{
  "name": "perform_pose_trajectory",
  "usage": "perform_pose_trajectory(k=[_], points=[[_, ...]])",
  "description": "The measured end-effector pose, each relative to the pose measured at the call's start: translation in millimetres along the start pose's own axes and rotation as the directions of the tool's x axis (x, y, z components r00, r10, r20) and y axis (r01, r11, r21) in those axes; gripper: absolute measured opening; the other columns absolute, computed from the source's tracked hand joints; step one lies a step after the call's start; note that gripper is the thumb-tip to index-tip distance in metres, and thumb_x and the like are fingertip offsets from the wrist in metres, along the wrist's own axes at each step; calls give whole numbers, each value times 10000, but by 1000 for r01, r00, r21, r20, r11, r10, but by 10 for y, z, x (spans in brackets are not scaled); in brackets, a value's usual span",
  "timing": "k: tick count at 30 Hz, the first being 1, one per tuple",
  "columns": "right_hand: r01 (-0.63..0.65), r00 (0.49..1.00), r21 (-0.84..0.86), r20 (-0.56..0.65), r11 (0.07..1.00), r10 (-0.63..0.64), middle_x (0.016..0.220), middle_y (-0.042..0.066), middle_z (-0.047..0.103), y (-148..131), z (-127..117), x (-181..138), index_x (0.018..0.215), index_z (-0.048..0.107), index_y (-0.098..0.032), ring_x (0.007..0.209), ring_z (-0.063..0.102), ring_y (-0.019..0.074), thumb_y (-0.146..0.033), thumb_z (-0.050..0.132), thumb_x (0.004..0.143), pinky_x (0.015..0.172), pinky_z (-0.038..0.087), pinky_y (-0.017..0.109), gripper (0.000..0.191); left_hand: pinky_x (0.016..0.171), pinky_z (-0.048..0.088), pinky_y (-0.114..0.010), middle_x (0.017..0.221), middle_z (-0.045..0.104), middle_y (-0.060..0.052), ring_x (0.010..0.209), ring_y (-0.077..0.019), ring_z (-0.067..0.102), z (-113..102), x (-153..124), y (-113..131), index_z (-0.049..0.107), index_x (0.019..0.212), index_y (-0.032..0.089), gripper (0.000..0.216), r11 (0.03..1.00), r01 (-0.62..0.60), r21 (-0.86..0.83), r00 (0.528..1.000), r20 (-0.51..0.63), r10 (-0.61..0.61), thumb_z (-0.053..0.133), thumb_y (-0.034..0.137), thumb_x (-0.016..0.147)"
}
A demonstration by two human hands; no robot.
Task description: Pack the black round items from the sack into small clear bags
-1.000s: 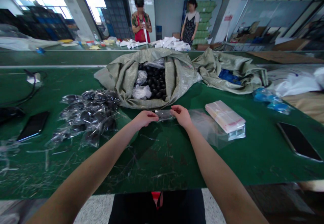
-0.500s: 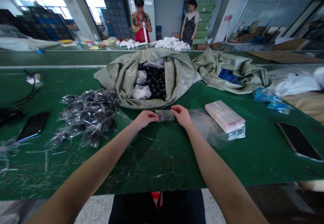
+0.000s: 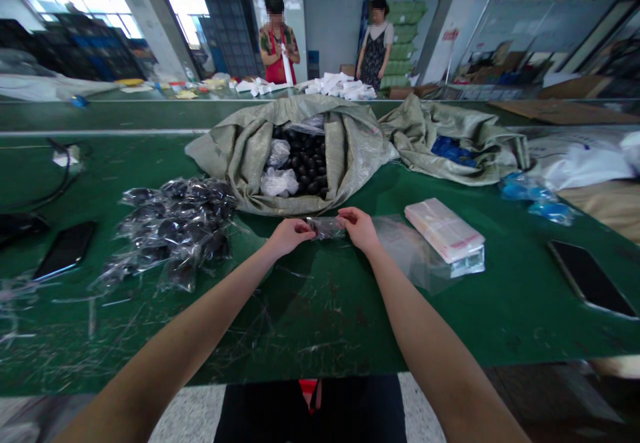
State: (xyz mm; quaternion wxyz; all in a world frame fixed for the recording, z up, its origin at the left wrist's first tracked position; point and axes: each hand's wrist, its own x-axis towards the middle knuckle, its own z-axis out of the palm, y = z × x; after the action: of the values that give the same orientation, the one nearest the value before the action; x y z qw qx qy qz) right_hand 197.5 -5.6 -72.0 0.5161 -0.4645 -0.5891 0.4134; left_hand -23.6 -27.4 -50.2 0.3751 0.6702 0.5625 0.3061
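Between my hands, just in front of a large woven sack, is a clear plastic bag [image 3: 327, 227] with something dark showing inside. My left hand [image 3: 291, 236] pinches its left end, fingers closed. At the other end, my right hand [image 3: 360, 228] grips the bag between thumb and fingers. Loose clear bags [image 3: 403, 249] lie flat beside my right wrist. Farther right is a stack of clear bags [image 3: 443, 228]. The woven sack [image 3: 350, 163] lies open, with black rounded pieces [image 3: 310, 166] inside. Left of my hands is a pile of bagged black pieces [image 3: 175, 226].
Phones lie at the left [image 3: 65, 249] and right [image 3: 593, 276] of the green table [image 3: 310, 323]. A second sack [image 3: 465, 133] holds blue items. Two people stand beyond a far table, near white strips [image 3: 340, 86]. Plastic scraps litter the left front.
My left hand has shifted very slightly right along the bag, and its fingers have curled in more. My right hand stays almost where it was.
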Motion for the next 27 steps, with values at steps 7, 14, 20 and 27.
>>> perform_pose_trajectory(k=[7, 14, 20, 27], points=[[3, 1000, -2, -7, 1000, -3, 857, 30, 712, -9, -1, 3, 912, 648, -180, 781, 674, 155, -188, 660, 730, 786, 552, 317, 183, 747, 431, -286, 824, 712, -35, 780, -184, 622, 21, 32, -74, 724, 829, 166, 286, 999, -35, 8, 999, 6, 35, 727, 414, 687], [-132, 991, -22, 27, 991, 133, 796, 26, 708, -38, -57, -2, 891, 660, -176, 678, 664, 140, -146, 693, 696, 641, 567, 279, 200, 726, 416, -282, 707, 666, -6, 715, -165, 587, 52, 37, -28, 667, 683, 163, 222, 995, 22, -100, 1000, 15, -20, 757, 359, 632], [-215, 964, -62, 145, 975, 222, 625, 7, 670, -125, -88, -72, 790, 659, -159, 549, 612, 117, -145, 730, 685, 505, 510, 225, 127, 706, 420, -272, 684, 650, 2, 692, -153, 585, 51, 34, -28, 645, 705, 153, 175, 985, 31, -170, 999, 35, -26, 748, 273, 631], [-212, 974, 37, 89, 977, 208, 707, -6, 685, -148, -29, -81, 852, 648, -169, 607, 625, 113, -176, 710, 713, 562, 521, 233, 153, 534, 354, -222, 648, 634, 2, 550, -99, 506, 24, -11, 14, 672, 745, 142, 194, 968, 123, -217, 992, 25, -120, 753, 291, 651]])
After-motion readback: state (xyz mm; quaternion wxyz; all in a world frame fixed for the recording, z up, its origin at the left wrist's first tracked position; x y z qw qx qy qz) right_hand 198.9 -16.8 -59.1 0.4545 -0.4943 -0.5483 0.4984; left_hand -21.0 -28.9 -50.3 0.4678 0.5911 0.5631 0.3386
